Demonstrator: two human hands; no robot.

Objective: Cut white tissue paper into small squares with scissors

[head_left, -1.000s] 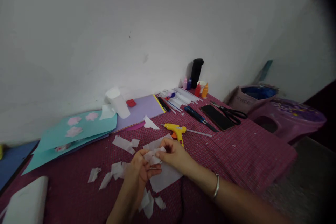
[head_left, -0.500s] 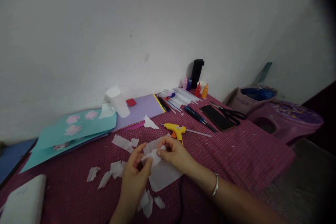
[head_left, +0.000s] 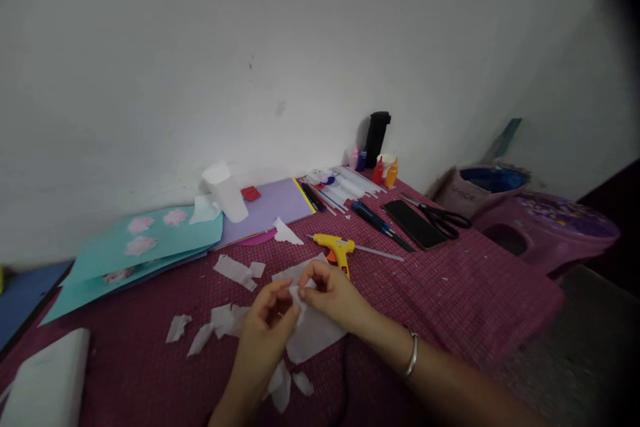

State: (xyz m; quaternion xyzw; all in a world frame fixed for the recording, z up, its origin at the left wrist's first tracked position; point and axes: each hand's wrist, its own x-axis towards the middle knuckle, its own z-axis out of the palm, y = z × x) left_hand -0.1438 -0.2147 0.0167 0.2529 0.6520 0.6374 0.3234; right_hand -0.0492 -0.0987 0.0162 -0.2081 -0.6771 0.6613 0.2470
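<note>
- Right hand (head_left: 334, 297): thumb and forefinger pinched on a thin, creased paper piece (head_left: 296, 295), white and soft-edged; a smooth, silvery bangle (head_left: 412, 355) rings the wrist.
- Left hand (head_left: 266, 327): fingers curled, fingertips at the left side of that piece; whether they grip it cannot be told.
- Position of piece: between the fingertips of both hands, above a flat, pale, slightly translucent sheet (head_left: 314, 337). Its full outline is hidden by fingers.
- Around the hands: torn, irregular white scraps (head_left: 223, 320) left of and below the left hand; a crumpled paper strip (head_left: 235, 271) lies beyond them.
- Beyond the right hand: yellow plastic glue gun (head_left: 337, 247), a translucent stick protruding from its rear.
- Surface: wrinkled, magenta checked cloth (head_left: 400, 293).
- Far left: turquoise card (head_left: 107, 247) bearing ruffled pink paper flowers (head_left: 141, 245); beside it, a smooth lilac sheet (head_left: 280, 203) and a white, cylindrical object (head_left: 227, 195), tilted.
- Far right: flat, dark, rectangular phone (head_left: 414, 223), near black-handled scissors (head_left: 443, 219).
- Rear edge: small squeeze bottles (head_left: 391, 173), glossy plastic, upright.
</note>
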